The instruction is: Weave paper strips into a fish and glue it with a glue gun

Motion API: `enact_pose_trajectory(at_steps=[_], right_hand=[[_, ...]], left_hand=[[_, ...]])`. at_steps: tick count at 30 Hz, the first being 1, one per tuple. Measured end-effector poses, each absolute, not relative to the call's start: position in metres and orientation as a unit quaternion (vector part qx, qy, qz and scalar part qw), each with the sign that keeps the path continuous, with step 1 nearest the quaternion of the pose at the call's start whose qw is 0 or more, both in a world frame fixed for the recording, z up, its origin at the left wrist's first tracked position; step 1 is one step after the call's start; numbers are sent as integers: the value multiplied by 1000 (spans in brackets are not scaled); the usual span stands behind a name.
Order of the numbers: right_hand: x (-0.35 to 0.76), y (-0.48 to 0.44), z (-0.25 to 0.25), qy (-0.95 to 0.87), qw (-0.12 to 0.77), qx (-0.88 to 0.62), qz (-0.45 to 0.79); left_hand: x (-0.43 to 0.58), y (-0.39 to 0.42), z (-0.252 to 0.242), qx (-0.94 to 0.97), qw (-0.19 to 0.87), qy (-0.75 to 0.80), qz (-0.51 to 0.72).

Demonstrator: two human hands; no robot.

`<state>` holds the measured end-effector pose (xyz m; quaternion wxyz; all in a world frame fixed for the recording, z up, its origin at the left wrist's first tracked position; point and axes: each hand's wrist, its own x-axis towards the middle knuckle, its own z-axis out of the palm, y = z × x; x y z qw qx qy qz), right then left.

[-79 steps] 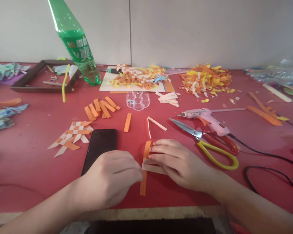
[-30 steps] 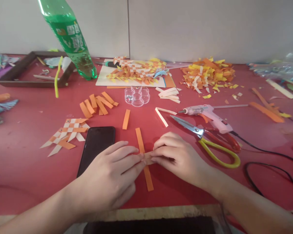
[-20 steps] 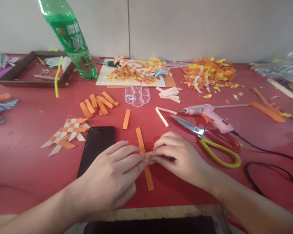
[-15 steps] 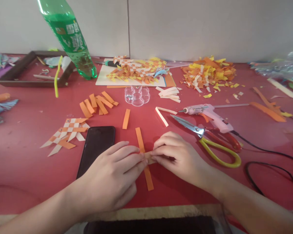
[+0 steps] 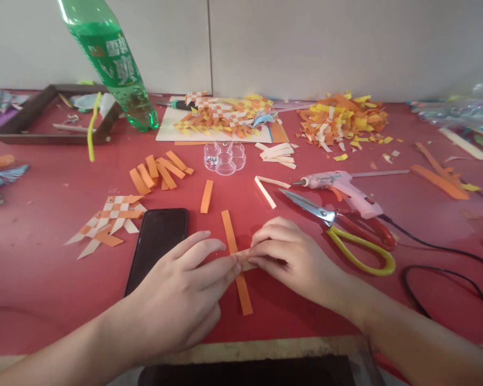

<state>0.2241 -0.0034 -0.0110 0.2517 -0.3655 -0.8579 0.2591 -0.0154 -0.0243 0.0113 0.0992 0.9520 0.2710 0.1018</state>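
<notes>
Between my two hands is a small pale-orange paper strip (image 5: 244,259), mostly covered by fingertips. My left hand (image 5: 193,284) pinches its left end with thumb and index finger, the other fingers loosely raised. At its right end, my right hand (image 5: 285,252) grips it between thumb and fingers. Beneath the held strip, a longer orange paper strip (image 5: 244,295) lies slanted on the red table, crossing under the fingertips. A black phone (image 5: 161,236) rests just left of my left hand. Beyond it sits a woven orange-and-white paper fish (image 5: 112,217).
Scissors (image 5: 330,217) with red and yellow handles and a pink glue gun (image 5: 346,187) lie right of my hands. Several short orange strips (image 5: 161,171), a clear flower-shaped tray (image 5: 225,160), a folded white strip (image 5: 265,193) and a green bottle (image 5: 116,69) stand or lie farther back.
My left hand's middle and other upper fingers have lifted and spread slightly away from the strip. The right hand keeps its pinch, and the view has shifted a little.
</notes>
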Motion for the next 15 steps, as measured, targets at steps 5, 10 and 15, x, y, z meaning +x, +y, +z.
enact_pose_trajectory(at_steps=[5, 10, 15], right_hand=[[230, -5, -8, -859, 233, -385, 244], [233, -5, -3, -863, 218, -398, 223], [233, -4, -4, -867, 212, -392, 223]], left_hand=[[-15, -26, 10, 950, 109, 277, 96], [-15, -27, 10, 951, 101, 277, 94], [-20, -27, 14, 946, 115, 289, 90]])
